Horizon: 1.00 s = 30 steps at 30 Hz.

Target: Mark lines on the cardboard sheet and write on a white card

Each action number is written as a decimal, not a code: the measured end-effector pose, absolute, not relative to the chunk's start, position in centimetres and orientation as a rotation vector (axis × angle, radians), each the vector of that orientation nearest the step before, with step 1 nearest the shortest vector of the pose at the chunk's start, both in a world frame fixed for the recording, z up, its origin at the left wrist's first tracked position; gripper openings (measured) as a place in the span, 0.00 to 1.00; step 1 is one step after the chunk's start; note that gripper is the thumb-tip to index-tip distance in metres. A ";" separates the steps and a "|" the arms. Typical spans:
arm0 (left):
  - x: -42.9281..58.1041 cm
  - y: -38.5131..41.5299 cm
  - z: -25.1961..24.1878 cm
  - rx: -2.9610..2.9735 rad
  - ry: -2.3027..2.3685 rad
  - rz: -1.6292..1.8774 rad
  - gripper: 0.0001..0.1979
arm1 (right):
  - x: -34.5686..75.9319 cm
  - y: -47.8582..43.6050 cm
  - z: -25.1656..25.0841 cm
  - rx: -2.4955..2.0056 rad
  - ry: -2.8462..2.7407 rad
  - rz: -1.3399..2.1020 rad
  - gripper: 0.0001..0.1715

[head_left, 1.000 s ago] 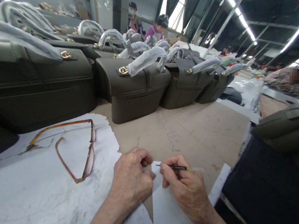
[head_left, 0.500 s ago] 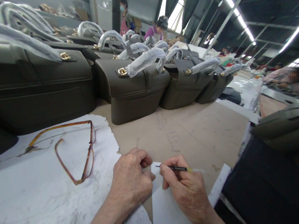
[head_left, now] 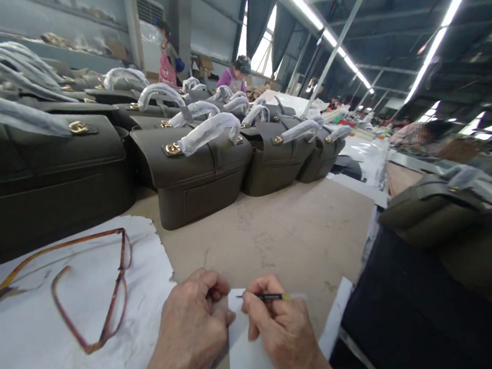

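My right hand (head_left: 279, 325) is closed around a thin black pen (head_left: 271, 297) with a yellowish end. The pen lies nearly level, its fine dark tip pointing left over the top of a white sheet of paper (head_left: 245, 345). At that sheet's left edge rests my left hand (head_left: 194, 320), its fingers curled inward and the thumb by the paper's edge. Whatever may be under those curled fingers is hidden. Brown-framed glasses (head_left: 111, 305) lie with their arms spread on a larger, smudged white sheet (head_left: 150, 291) to the left.
Dark olive handbags (head_left: 205, 189) with plastic-wrapped handles stand in rows ahead and left. Brown board (head_left: 298, 229) with handwritten marks covers the table. At right, another bag (head_left: 433, 215) stands above dark material (head_left: 408, 302). Several people are farther back, one in purple (head_left: 227, 78).
The camera view has tilted up and turned right, so everything sits lower and farther left in the picture. Both hands keep nearly the same pose, and the pen stays in my right hand.
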<state>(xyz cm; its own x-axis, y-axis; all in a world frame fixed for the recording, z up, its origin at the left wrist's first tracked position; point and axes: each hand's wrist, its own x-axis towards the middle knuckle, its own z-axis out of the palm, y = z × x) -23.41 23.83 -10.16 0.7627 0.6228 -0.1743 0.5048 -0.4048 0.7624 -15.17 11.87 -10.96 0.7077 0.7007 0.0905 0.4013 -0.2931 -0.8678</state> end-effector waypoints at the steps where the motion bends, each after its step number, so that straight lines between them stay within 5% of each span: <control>1: -23.4 23.8 -10.2 2.083 0.847 0.167 0.08 | -15.2 11.9 -11.0 -1.920 -0.859 0.381 0.14; 22: -23.5 23.9 -10.0 2.045 0.855 0.220 0.09 | -15.0 11.8 -11.2 -1.967 -1.020 0.249 0.19; 30: -23.5 24.1 -10.2 2.037 0.858 0.236 0.08 | -15.1 11.9 -11.1 -1.945 -0.992 0.263 0.14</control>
